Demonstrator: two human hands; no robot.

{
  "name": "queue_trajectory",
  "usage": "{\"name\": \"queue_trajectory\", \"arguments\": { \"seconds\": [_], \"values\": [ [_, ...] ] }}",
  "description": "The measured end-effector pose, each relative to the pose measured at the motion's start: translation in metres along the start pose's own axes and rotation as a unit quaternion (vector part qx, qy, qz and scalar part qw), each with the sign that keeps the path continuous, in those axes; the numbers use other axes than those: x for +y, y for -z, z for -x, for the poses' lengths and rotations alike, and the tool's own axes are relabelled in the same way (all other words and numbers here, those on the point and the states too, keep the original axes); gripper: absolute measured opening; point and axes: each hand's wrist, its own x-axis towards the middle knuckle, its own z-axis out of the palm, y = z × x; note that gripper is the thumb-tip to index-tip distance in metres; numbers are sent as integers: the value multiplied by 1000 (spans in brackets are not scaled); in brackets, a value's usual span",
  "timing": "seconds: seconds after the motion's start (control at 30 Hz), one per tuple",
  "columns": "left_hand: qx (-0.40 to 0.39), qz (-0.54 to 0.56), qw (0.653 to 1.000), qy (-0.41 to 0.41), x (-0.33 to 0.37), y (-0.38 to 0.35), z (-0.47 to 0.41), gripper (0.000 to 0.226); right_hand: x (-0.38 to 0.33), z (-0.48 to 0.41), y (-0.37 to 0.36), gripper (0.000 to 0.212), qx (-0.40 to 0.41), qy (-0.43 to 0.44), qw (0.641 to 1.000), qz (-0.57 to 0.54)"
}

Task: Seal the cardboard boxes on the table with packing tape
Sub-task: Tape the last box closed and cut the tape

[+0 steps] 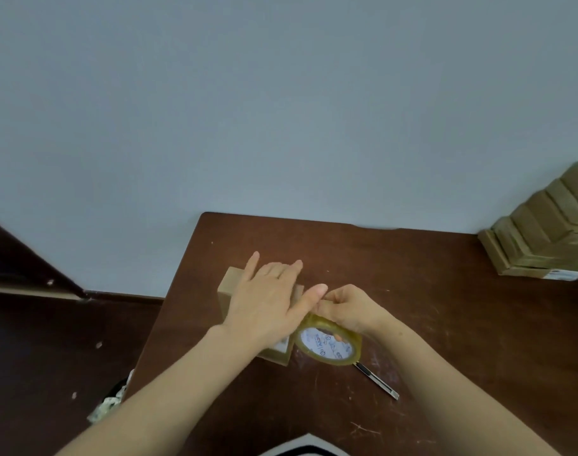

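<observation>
Against a bare blue-grey wall (281, 93), on a scuffed dark-brown wooden surface (445, 307), we see a small tan cardboard box (230, 284) at frame centre. The left hand (267, 297) lies on it with fingers spread flat, likely to steady it. The right hand (350, 311), fingers curled, pinches the roll of clear yellowish packing tape (327, 347) at the box's right edge, apparently to lay a strip. A slim utility knife (379, 380) waits at lower right, and flattened tan cartons (544, 232) are stacked at far right.

Brown table (445, 307): small box (230, 284), cutter (378, 380), cardboard stack (541, 232)
</observation>
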Motion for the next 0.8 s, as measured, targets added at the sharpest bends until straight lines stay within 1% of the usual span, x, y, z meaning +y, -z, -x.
{"name": "queue_trajectory", "arguments": {
  "seconds": [0.07,0.1,0.17,0.23,0.27,0.37,0.4,0.47,0.5,0.53,0.57,0.6,0.63,0.67,0.7,0.73,0.77,0.8],
  "values": [
    [38,-16,997,73,-17,3,1,77,-2,0,1,44,5,-3,1000,-1],
    [36,-29,994,97,-24,3,2,70,-3,-2,0,44,7,-4,1000,-1],
    [21,-46,993,106,-29,1,6,65,-1,-2,-1,44,5,-7,1000,4],
    [15,-59,993,100,-24,2,5,69,0,-2,-2,45,6,-9,1000,18],
    [10,-64,995,78,-20,2,4,70,0,-2,-1,45,7,-9,1000,22],
    [9,-55,996,-65,-7,0,9,72,-2,-1,-1,47,-7,2,1000,13],
    [2,-56,995,-88,-6,0,9,71,-2,-2,-2,48,-12,3,1000,2],
    [-18,-59,993,-100,-7,1,4,68,-3,0,-3,46,-13,-1,1000,-4],
    [-15,-42,993,-106,-8,3,1,67,-6,2,-1,45,-16,-1,1000,1],
    [-10,-13,994,-108,-11,6,-3,65,-11,5,3,44,-21,5,1000,-8],
    [-3,37,994,-98,-15,11,-7,62,-19,8,9,44,-25,20,999,-40],
    [9,110,991,-75,-21,15,-11,55,-27,11,18,45,-22,40,995,-90],
    [22,202,978,-39,-28,16,-13,47,-37,13,28,44,-15,66,988,-137],
    [29,302,953,6,-36,15,-14,37,-46,14,36,39,-16,97,981,-167],
    [31,394,917,52,-43,10,-13,29,-55,14,40,31,-23,123,977,-173],
    [33,464,880,96,-48,3,-10,21,-60,12,39,25,-30,141,975,-168],
    [38,518,844,137,-53,-6,-6,21,-64,8,34,21,-35,150,976,-153],
    [48,559,810,171,-57,-15,-3,25,-66,5,25,19,-35,152,979,-132]
  ]
}}
